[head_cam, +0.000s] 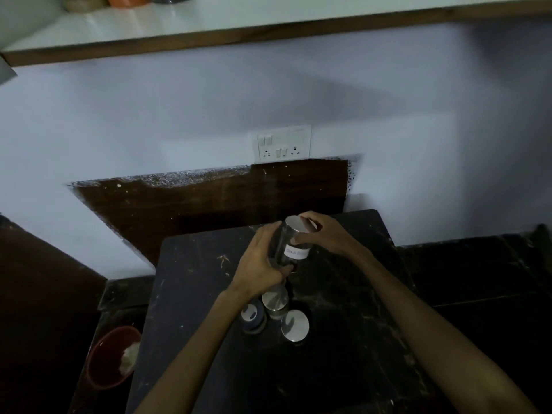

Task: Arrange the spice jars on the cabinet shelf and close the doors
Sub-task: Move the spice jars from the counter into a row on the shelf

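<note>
Both hands hold one labelled spice jar above the dark tabletop (pixel 343 339).

The left hand (pixel 258 258) wraps its fingers (pixel 282 268) round the lower body of the held jar (pixel 288 243), which is tilted; the right hand (pixel 324 234) grasps it near the steel lid. Three more jars (pixel 276 303) stand close together on the tabletop just nearer the person. A white shelf (pixel 209 22) runs overhead.

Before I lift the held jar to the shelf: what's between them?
Head view: only bare wall between the held jar and the shelf.
</note>
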